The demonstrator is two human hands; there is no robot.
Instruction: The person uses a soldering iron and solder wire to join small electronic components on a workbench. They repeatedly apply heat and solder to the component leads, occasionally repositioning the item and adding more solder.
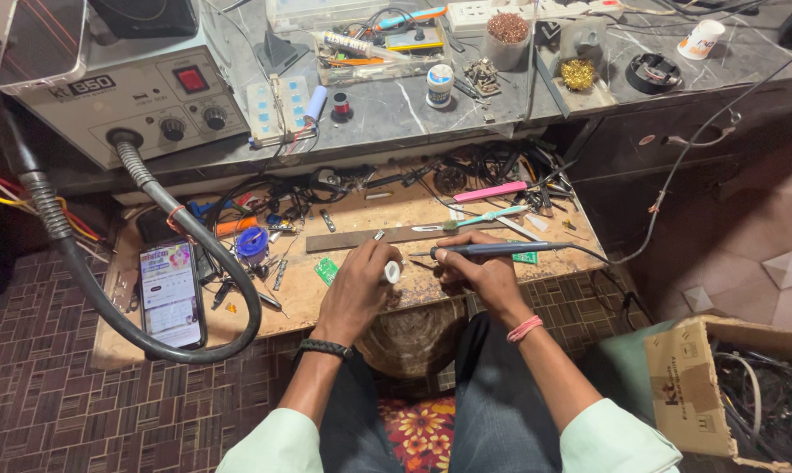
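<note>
My right hand (479, 271) grips a dark blue soldering iron (501, 250) that lies nearly level, its tip pointing left toward the left hand. My left hand (361, 285) is closed around a small white part (392, 272) held at the fingertips, just left of the iron's tip. Both hands hover over the front edge of a worn wooden work board (361, 219). A small green circuit board (327, 270) lies on the wood beside my left hand. The iron's cable (676, 175) runs off to the right and up.
A smartphone (170, 293) with a lit screen lies at the left inside a loop of grey hose (194, 236) from a rework station (124, 96). Tweezers, a pink tool (490, 191), wires and solder spools crowd the board and shelf. A cardboard box (720, 385) of cables stands at right.
</note>
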